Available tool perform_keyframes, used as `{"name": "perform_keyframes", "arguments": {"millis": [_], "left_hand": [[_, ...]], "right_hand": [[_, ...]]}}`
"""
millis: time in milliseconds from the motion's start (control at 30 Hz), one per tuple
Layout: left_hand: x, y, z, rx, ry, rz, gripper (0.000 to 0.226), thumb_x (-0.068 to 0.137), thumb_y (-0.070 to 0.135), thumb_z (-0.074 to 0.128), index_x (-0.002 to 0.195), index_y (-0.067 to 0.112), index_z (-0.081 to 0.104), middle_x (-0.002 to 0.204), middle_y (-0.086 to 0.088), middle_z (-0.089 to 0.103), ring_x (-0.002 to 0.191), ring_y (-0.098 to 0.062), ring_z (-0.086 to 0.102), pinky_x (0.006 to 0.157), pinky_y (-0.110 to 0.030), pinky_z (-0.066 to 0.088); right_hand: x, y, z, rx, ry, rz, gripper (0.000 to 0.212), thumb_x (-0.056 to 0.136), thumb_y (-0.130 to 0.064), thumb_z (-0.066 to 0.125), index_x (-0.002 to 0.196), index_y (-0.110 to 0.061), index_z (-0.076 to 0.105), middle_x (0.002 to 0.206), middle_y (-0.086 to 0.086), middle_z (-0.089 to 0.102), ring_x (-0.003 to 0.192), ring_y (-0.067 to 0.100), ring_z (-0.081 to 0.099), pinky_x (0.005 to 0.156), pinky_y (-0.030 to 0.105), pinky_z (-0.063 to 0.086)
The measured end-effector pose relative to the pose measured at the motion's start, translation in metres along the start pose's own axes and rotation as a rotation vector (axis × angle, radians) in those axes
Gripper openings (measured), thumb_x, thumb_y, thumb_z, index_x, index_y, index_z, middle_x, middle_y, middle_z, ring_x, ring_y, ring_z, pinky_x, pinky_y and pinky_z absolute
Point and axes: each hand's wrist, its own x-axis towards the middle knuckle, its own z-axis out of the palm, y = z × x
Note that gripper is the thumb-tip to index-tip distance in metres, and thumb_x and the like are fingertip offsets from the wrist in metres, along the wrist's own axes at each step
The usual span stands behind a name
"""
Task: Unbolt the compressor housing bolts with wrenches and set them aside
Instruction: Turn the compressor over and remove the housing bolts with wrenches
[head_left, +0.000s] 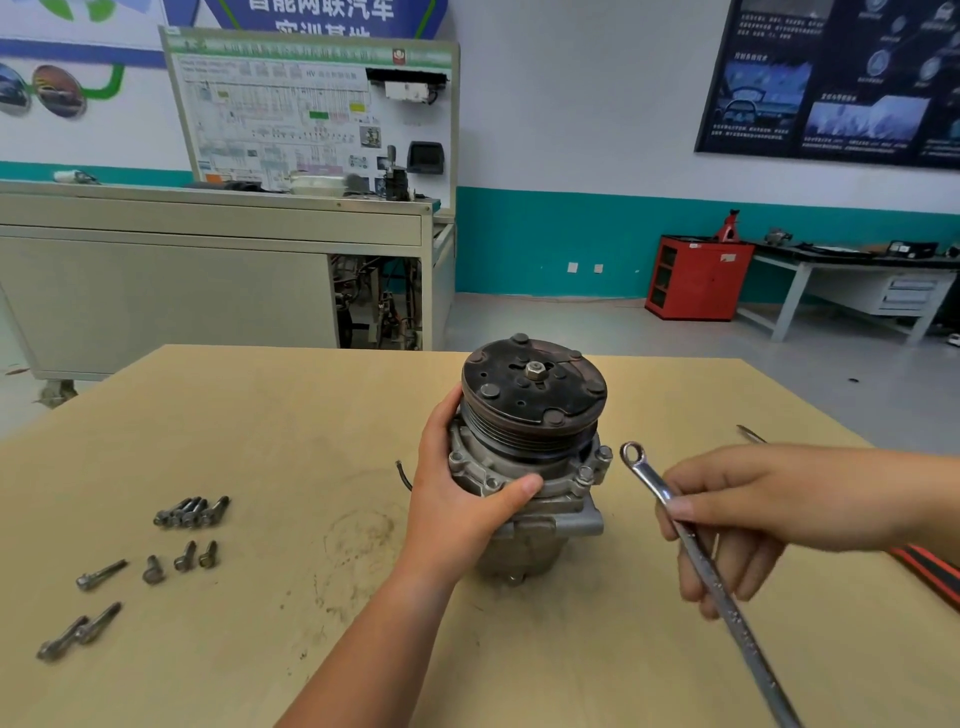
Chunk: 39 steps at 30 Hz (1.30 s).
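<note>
Your left hand (457, 499) wraps round the compressor (519, 462), thumb across the front flange and fingers curled behind, to hold it upright and stop it twisting when you pull. It stands on end toward the far edge of the table (311, 415), pulley (535, 395) up. Your right hand (737, 514) grips the wrench (737, 618) by its shank, ring end raised just beside the flange bolts (585, 474), not yet on one. The removed bolts (192, 512) lie loose toward the left edge, well apart from your work.
</note>
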Motion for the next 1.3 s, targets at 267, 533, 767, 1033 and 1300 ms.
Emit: {"name": "perform_keyframes", "arguments": {"millis": [267, 533, 767, 1033, 1300], "left_hand": [[0.0, 0.001, 0.001, -0.015, 0.002, 0.002, 0.086, 0.05, 0.044, 0.082, 0.125, 0.053, 0.041, 0.136, 0.012, 0.051, 0.124, -0.003, 0.051, 0.105, -0.03, 0.044], [0.0, 0.0, 0.002, -0.032, 0.003, 0.003, 0.086, 0.051, 0.044, 0.083, 0.127, 0.049, 0.042, 0.137, 0.012, 0.051, 0.124, -0.004, 0.051, 0.104, -0.028, 0.044], [0.0, 0.0, 0.001, -0.002, -0.002, -0.014, 0.086, 0.051, 0.046, 0.083, 0.124, 0.059, 0.04, 0.136, 0.015, 0.05, 0.124, -0.002, 0.05, 0.105, -0.034, 0.044], [0.0, 0.001, 0.0, 0.011, -0.006, -0.032, 0.085, 0.05, 0.046, 0.083, 0.119, 0.067, 0.039, 0.135, 0.017, 0.05, 0.122, -0.001, 0.051, 0.104, -0.034, 0.046], [0.0, 0.0, 0.0, 0.009, -0.005, -0.02, 0.084, 0.05, 0.046, 0.083, 0.12, 0.066, 0.04, 0.133, 0.018, 0.051, 0.122, -0.001, 0.052, 0.104, -0.033, 0.046]], "right_hand": [[0.01, -0.024, 0.04, 0.337, 0.094, -0.059, 0.026, 0.099, -0.028, 0.04, 0.086, -0.008, 0.049, 0.059, 0.01, 0.066, 0.05, 0.023, 0.067, 0.044, 0.021, 0.05], [0.013, -0.021, 0.042, 0.31, 0.118, -0.045, 0.03, 0.098, -0.032, 0.039, 0.083, -0.009, 0.049, 0.055, 0.009, 0.063, 0.046, 0.022, 0.064, 0.043, 0.021, 0.049], [0.01, -0.032, -0.001, -0.081, -0.024, 0.086, 0.036, 0.096, -0.041, 0.039, 0.074, -0.014, 0.048, 0.048, -0.001, 0.054, 0.04, 0.013, 0.052, 0.046, 0.022, 0.048], [0.014, -0.042, -0.041, -0.816, 0.278, -0.039, 0.031, 0.073, -0.064, 0.044, 0.077, -0.039, 0.063, 0.076, -0.012, 0.061, 0.071, 0.004, 0.054, 0.068, 0.023, 0.044], [0.002, -0.013, -0.002, 0.095, -0.057, -0.088, 0.028, 0.084, -0.035, 0.048, 0.084, -0.008, 0.055, 0.077, 0.011, 0.071, 0.07, 0.024, 0.07, 0.069, 0.024, 0.053]]}}
